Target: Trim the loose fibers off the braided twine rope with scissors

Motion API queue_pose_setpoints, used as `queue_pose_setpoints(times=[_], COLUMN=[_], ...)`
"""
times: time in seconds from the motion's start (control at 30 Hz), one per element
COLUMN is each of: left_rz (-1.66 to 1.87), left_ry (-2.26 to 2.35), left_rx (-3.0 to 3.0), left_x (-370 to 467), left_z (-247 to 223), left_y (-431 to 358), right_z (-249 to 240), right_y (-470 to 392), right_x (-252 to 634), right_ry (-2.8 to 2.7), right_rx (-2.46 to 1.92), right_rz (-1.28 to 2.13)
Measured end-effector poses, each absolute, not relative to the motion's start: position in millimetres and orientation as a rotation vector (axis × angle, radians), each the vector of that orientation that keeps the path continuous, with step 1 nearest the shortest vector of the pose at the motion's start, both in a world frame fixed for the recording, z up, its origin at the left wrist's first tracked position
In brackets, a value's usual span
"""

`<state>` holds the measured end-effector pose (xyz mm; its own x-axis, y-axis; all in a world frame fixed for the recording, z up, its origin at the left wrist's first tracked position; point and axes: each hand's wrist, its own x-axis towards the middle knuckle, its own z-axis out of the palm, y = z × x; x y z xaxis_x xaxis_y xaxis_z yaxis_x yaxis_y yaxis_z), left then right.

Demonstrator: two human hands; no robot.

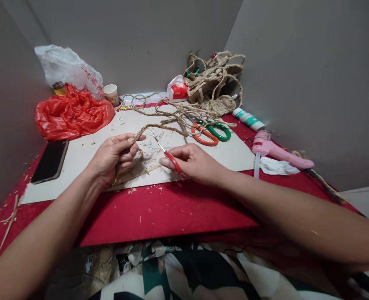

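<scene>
My left hand pinches a braided straw rope, which runs off to the right toward a loose tangle. A short end of the rope curls below the fingers. In my right hand is a small pair of scissors with red handles, their thin blades pointing up and left close to the rope. Whether the blades touch the rope I cannot tell. Beyond the right hand lie large orange-and-green-handled scissors, partly covered by strands. Under both hands is a white board strewn with straw bits.
A phone, a red plastic bag, a white bag and a paper cup stand left. Woven straw pieces and a tissue pack are at the back. A pink glue gun lies right on the red cloth.
</scene>
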<state>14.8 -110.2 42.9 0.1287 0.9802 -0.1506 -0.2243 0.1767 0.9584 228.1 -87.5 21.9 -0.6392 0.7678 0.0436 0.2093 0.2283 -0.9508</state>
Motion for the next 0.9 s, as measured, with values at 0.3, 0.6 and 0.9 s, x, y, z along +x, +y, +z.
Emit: queue_pose_setpoints(times=[0.3, 0.6, 0.9], left_rz=[1.011, 1.002, 0.949], left_ry=[1.018, 1.000, 1.052], left_rx=[0.985, 1.003, 1.037], left_x=[23.4, 20.5, 23.9], left_z=[42.3, 36.0, 36.8], left_y=[-115.3, -112.4, -113.2], right_z=[12.0, 19.5, 23.6], right_y=[-74.5, -75.9, -71.2], right_x=[228.7, 235.4, 239.2], right_ry=[-2.299, -2.568, -2.646], right_rx=[-0.963, -1.037, -1.141], right_rz=[0.881, 0.348, 0.096])
